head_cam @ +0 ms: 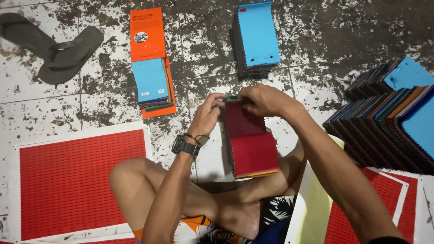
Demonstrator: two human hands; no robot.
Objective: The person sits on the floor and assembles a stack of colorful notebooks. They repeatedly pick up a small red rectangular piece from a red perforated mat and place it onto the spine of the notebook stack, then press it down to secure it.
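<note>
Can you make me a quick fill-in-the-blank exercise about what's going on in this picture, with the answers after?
1. Both hands, left hand and right hand, grip the top edge of a swatch stack whose top sheet is ____.
2. The left wrist wears a black ____.
3. The pair of sandals lies at the upper ____ of the view.
4. The stack straight beyond the hands has a ____ top sheet.

Answers: red; watch; left; blue

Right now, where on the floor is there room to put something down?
Bare floor lies between the flip-flops and the orange swatch book, and between that book and the blue-topped stack. It is crowded at the right by the fanned swatch stacks, and where both hands hold the red swatch stack.
</note>
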